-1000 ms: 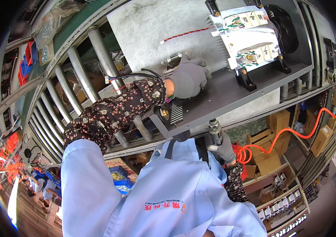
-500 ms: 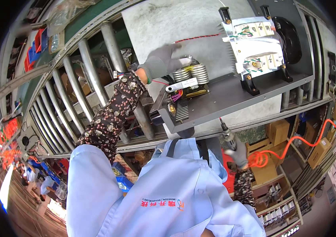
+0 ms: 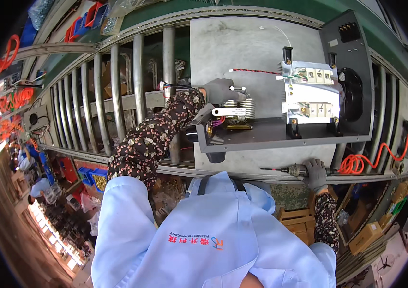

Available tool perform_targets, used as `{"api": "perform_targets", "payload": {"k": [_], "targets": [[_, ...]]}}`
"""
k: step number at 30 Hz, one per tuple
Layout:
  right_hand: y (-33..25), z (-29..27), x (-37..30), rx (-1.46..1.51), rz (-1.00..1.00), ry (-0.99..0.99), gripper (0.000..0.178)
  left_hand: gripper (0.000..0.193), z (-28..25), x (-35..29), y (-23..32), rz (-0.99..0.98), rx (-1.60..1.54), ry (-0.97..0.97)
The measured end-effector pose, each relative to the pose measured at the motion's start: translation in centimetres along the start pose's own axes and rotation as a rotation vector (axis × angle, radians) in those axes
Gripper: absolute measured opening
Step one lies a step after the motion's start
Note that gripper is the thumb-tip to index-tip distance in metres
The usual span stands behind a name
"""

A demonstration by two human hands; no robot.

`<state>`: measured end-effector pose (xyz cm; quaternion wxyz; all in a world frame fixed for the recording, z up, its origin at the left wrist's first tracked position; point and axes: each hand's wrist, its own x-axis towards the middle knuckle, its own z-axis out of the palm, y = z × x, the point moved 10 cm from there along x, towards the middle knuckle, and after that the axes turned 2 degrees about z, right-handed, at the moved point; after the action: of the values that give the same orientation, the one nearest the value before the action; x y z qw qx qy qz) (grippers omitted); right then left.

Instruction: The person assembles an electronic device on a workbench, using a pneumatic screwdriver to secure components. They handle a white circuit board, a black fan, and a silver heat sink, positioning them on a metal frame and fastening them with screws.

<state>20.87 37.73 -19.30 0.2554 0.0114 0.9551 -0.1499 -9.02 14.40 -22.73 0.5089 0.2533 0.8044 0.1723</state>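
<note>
While my left hand (image 3: 219, 90) rests closed over the top of the finned coil block (image 3: 239, 109) inside the dark metal chassis (image 3: 281, 134), my right hand (image 3: 315, 174) grips a powered screwdriver (image 3: 294, 170) down at four o'clock, its bit pointing toward nine. I judge the build partly done: the white board (image 3: 309, 98) at two o'clock looks mounted, while the red wire (image 3: 254, 71) lies loose. Rollers (image 3: 117, 96) crowd nine o'clock and the chassis back wall blocks three; open room lies along the grey surface (image 3: 233, 43) at twelve.
</note>
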Motion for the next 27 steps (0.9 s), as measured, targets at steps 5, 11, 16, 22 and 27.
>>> {"api": "perform_targets", "payload": {"k": [5, 11, 16, 22, 27], "targets": [[0.2, 0.5, -0.7, 0.011, 0.001, 0.06, 0.057, 0.076, 0.3, -1.3, -0.2, -0.046, -0.081, 0.01], [-3.7, -2.2, 0.5, 0.021, 0.032, -0.011, 0.05, 0.081, 0.5, -1.1, 0.1, -0.021, 0.055, -0.002], [-11.5, -8.9, 1.4, 0.589, -0.099, -0.246, 0.036, 0.076, 0.9, -0.1, -0.4, 0.045, -0.193, -0.041], [-20.9, -20.9, 6.0, 0.01, -0.369, 0.55, 0.024, 0.075, 1.1, 1.1, -1.1, -0.007, -0.082, -0.002], [-21.7, -17.7, 8.1, -0.097, -0.396, 0.445, 0.014, 0.07, 0.6, 0.7, 0.4, -0.066, -0.035, 0.019]]}}
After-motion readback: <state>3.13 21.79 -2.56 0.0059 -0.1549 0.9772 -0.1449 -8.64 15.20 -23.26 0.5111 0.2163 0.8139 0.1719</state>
